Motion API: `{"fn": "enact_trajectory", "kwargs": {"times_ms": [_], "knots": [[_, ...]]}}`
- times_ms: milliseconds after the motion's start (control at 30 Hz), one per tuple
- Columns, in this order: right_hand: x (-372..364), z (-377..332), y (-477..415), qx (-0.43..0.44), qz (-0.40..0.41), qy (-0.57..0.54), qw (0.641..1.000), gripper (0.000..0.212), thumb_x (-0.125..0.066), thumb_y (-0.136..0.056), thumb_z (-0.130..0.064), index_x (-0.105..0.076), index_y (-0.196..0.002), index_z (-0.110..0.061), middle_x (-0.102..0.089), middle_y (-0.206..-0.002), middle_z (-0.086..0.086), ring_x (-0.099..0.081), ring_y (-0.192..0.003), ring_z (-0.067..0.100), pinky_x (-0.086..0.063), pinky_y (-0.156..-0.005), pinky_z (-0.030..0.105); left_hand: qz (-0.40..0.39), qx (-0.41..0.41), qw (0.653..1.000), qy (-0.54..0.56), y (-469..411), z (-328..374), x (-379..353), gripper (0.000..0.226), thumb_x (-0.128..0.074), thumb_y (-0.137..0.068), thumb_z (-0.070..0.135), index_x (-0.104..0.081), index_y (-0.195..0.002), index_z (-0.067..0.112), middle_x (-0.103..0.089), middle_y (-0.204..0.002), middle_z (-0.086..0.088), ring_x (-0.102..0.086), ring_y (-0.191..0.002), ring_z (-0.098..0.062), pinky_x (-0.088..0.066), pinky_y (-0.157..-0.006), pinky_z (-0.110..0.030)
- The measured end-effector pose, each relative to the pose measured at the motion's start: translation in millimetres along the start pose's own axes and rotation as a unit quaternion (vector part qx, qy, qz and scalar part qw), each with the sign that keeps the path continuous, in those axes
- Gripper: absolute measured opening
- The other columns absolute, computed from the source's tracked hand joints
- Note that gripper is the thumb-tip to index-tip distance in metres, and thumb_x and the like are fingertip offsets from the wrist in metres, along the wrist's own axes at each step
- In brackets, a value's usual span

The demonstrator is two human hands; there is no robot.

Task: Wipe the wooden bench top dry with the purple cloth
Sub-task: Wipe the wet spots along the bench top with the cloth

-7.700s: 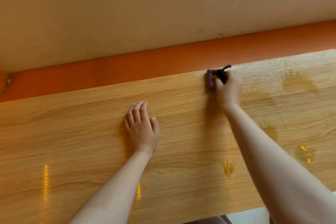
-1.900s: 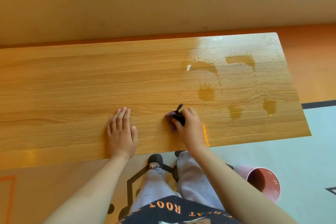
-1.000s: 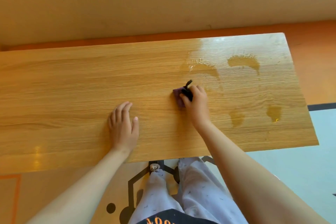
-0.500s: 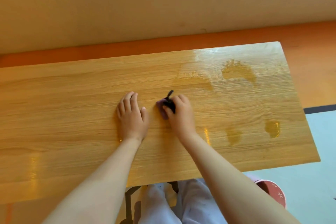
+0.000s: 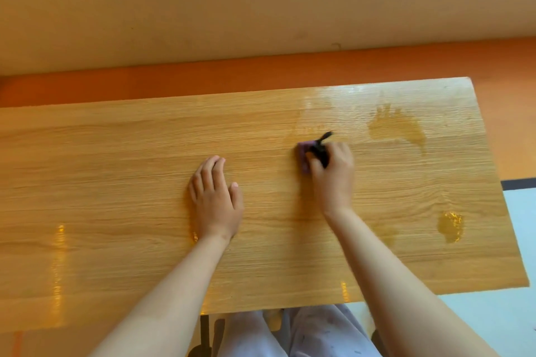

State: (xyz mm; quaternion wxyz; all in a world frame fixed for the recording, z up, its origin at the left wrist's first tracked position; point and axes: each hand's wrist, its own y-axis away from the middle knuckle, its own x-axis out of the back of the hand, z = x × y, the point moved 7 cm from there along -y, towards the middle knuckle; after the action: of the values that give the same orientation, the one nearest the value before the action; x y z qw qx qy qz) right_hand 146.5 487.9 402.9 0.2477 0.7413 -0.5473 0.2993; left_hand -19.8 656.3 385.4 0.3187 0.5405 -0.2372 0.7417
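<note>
The wooden bench top (image 5: 116,182) spans the view, its right end near the frame's right side. My right hand (image 5: 333,174) is pressed down on a small bunched purple cloth (image 5: 303,153) with a black tag poking up, right of the bench's middle. My left hand (image 5: 216,200) lies flat on the wood, palm down, fingers together, holding nothing. Wet patches remain: a large one (image 5: 397,127) at the far right and a smaller puddle (image 5: 450,224) near the front right. A faint damp sheen sits just beyond the cloth.
A tan wall (image 5: 261,3) and an orange floor strip (image 5: 174,81) run behind the bench. My legs in pale trousers (image 5: 304,333) show under the front edge. A pale floor mat (image 5: 519,240) lies off the bench's right end.
My right hand has slid the cloth to the right and away from me, apart from my left hand. The middle wet patches have faded. The left hand has stayed planted.
</note>
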Motion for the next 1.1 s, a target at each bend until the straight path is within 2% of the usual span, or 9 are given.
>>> {"fn": "enact_trajectory", "kwargs": {"times_ms": [100, 200, 400, 533, 600, 733, 800, 900, 1100], "knots": [[-50, -46, 17, 0.069, -0.080, -0.031, 0.994, 0.007, -0.063, -0.079, -0.008, -0.057, -0.079, -0.009, -0.047, -0.086, -0.002, -0.046, -0.085, 0.018, -0.032, -0.070, 0.022, -0.004, 0.003, 1.000, -0.008, -1, 1, 0, 0.051, -0.045, -0.083, 0.026, -0.048, -0.131, 0.008, -0.046, -0.140, -0.007, -0.038, -0.128, -0.028, -0.027, -0.106, -0.041], [-56, -56, 0, 0.079, -0.080, -0.051, 0.992, 0.008, -0.063, -0.079, -0.007, -0.055, -0.077, -0.009, -0.046, -0.084, -0.002, -0.045, -0.085, 0.017, -0.032, -0.068, 0.023, -0.008, 0.003, 1.000, -0.012, -1, 1, -1, 0.052, -0.042, -0.084, 0.028, -0.047, -0.132, 0.008, -0.045, -0.140, -0.006, -0.038, -0.129, -0.028, -0.027, -0.107, -0.042], [38, 30, -64, -0.020, 0.062, 0.004, 0.998, 0.011, -0.063, -0.080, -0.007, -0.060, -0.088, 0.000, -0.057, -0.093, 0.019, -0.052, -0.090, 0.030, -0.029, -0.074, 0.024, -0.010, 0.004, 1.000, -0.015, 0, 2, -1, 0.051, -0.042, -0.085, 0.028, -0.047, -0.131, 0.007, -0.046, -0.139, -0.008, -0.038, -0.128, -0.028, -0.026, -0.106, -0.042], [64, 61, -70, -0.095, 0.107, 0.044, 0.989, 0.017, -0.061, -0.082, -0.010, -0.060, -0.095, 0.001, -0.057, -0.099, 0.019, -0.053, -0.096, 0.034, -0.037, -0.084, 0.032, -0.013, 0.006, 1.000, -0.016, 0, 2, -1, 0.051, -0.042, -0.085, 0.028, -0.046, -0.132, 0.007, -0.045, -0.139, -0.008, -0.038, -0.128, -0.029, -0.027, -0.106, -0.043], [38, 37, -62, -0.058, 0.081, 0.027, 0.995, 0.014, -0.062, -0.080, -0.009, -0.060, -0.092, -0.001, -0.057, -0.097, 0.017, -0.053, -0.095, 0.033, -0.037, -0.083, 0.032, -0.013, 0.007, 1.000, -0.019, 0, 2, 0, 0.051, -0.042, -0.085, 0.028, -0.046, -0.132, 0.008, -0.045, -0.139, -0.008, -0.038, -0.128, -0.028, -0.026, -0.106, -0.042], [-37, -40, -42, 0.064, -0.053, -0.038, 0.996, 0.005, -0.062, -0.080, -0.008, -0.057, -0.082, -0.007, -0.051, -0.091, 0.004, -0.048, -0.088, 0.021, -0.036, -0.073, 0.028, -0.023, 0.016, 0.999, -0.022, 0, 1, -1, 0.052, -0.040, -0.085, 0.030, -0.045, -0.133, 0.009, -0.043, -0.141, -0.006, -0.035, -0.130, -0.027, -0.024, -0.108, -0.042], [-50, -54, -46, 0.085, -0.079, -0.051, 0.992, 0.006, -0.061, -0.081, -0.007, -0.055, -0.079, -0.007, -0.048, -0.088, 0.001, -0.045, -0.087, 0.019, -0.034, -0.069, 0.027, -0.027, 0.015, 0.999, -0.025, 0, 0, -2, 0.053, -0.039, -0.085, 0.030, -0.044, -0.134, 0.009, -0.043, -0.142, -0.006, -0.035, -0.131, -0.026, -0.024, -0.108, -0.041], [-27, -33, -74, 0.068, -0.045, -0.052, 0.995, 0.007, -0.061, -0.083, -0.012, -0.058, -0.081, -0.006, -0.052, -0.091, 0.007, -0.048, -0.087, 0.021, -0.036, -0.071, 0.028, -0.026, 0.015, 0.999, -0.023, -2, 1, -2, 0.052, -0.040, -0.085, 0.029, -0.045, -0.133, 0.009, -0.043, -0.141, -0.006, -0.036, -0.130, -0.026, -0.026, -0.107, -0.042], [54, 49, -129, -0.055, 0.083, 0.022, 0.995, 0.016, -0.060, -0.083, -0.013, -0.060, -0.095, -0.002, -0.056, -0.102, 0.017, -0.053, -0.098, 0.033, -0.040, -0.084, 0.034, -0.026, 0.017, 0.999, -0.021, -2, 3, -2, 0.053, -0.040, -0.084, 0.030, -0.045, -0.132, 0.010, -0.044, -0.139, -0.007, -0.037, -0.128, -0.027, -0.025, -0.106, -0.042]]}}
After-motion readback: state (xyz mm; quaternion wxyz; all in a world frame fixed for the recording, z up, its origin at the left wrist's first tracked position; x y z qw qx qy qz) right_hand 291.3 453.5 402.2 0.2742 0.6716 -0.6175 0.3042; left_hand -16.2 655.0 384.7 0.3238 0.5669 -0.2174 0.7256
